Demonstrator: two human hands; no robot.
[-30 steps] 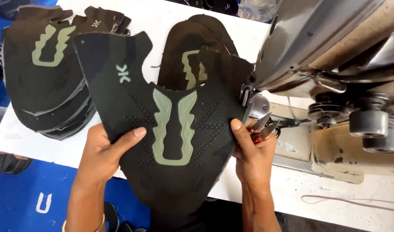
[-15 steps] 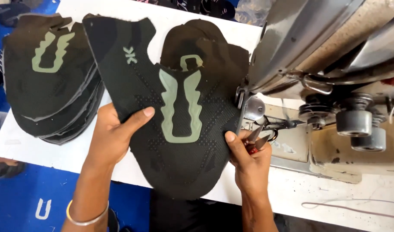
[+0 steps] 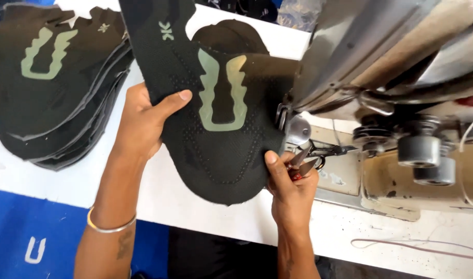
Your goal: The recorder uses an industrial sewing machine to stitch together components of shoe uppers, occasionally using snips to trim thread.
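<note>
- Centre of view: a black knitted shoe upper [image 3: 221,139], flat-cut, with a pale green U-shaped overlay, held up over the white table [image 3: 174,201].
- Left hand [image 3: 143,116] at 9 o'clock of the upper, clamped on its left edge, thumb on the front face, fingers hidden behind.
- Thin gold bangle [image 3: 108,227] around the left wrist, toward 7 o'clock.
- Right hand [image 3: 290,188] at 5 o'clock of the upper, thumb pressed on the lower right edge, pinching the fabric.
- Also in the right hand: small thread snips [image 3: 319,155] with a red grip, blades pointing toward 2 o'clock, slightly apart.
- At 3 o'clock, just beside the upper's right edge: grey sewing machine [image 3: 391,77], filling the upper right of the view, with dark round knobs on its front.
- At 9 to 10 o'clock, well apart from the held piece: stack of matching black uppers [image 3: 56,98] lying on the table, same green overlay on the top one.
- At 12 o'clock, behind the held upper: another black upper [image 3: 231,39] flat on the table, partly covered.
- At 4 o'clock: loose thread [image 3: 417,245] lying on the table.
</note>
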